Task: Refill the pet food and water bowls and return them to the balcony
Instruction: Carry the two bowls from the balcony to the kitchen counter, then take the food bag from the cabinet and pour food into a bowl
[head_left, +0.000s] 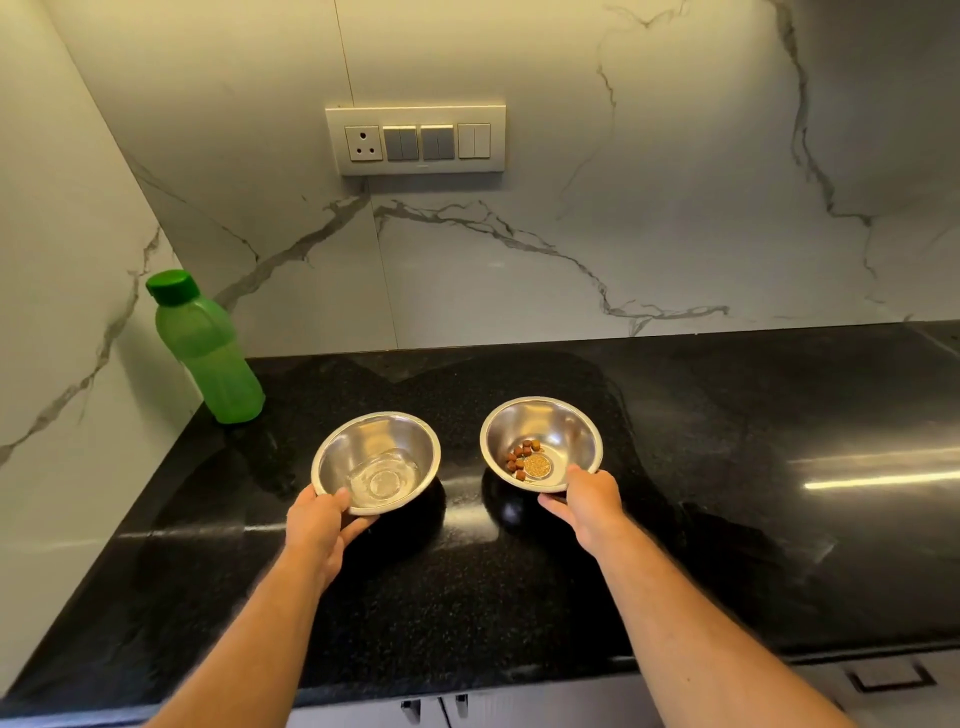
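Left hand: grip pinching the near rim of the water bowl, thumb over the lip, fingers curled beneath.
Right hand: grip pinching the near rim of the food bowl, thumb on the lip, fingers under the wall.
Water bowl: steel, left of the pair, near the middle of the black table; only a shallow film of water at the bottom.
Food bowl: steel, just right of the water bowl and apart from it; a few brown kibble pieces clustered at the bottom, otherwise bare metal.
Contact with table: cannot tell whether the bowls rest on it or sit just above it.
Green bottle: upright, capped, at the table's back-left corner against the marble wall, well apart from both bowls.
Food supply: none in view.
Done so far: apparently both bowls brought to the table.
Left to do: uncapping and pouring water, finding and adding kibble, carrying both back to the balcony.
Progress: early, judging by near-empty bowls.
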